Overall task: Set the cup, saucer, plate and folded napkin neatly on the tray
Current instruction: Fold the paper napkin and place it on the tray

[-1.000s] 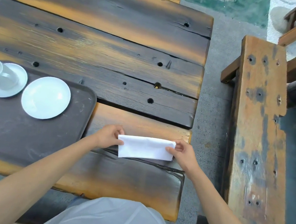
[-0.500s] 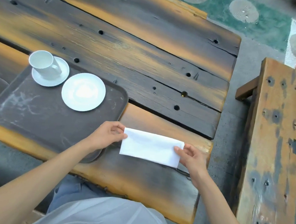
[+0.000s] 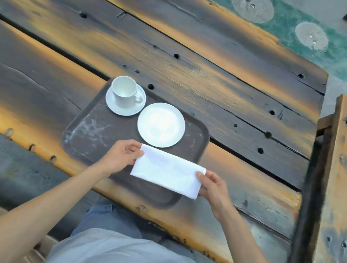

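now both hands pinch a folded napkin by its short ends, left hand, right hand; it spans sideways over the tray's near right corner, below the plate.

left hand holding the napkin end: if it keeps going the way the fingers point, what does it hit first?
The left hand points up-right across the tray. Past the napkin it pinches, the plate lies first in line, though its height above the tray is unclear.
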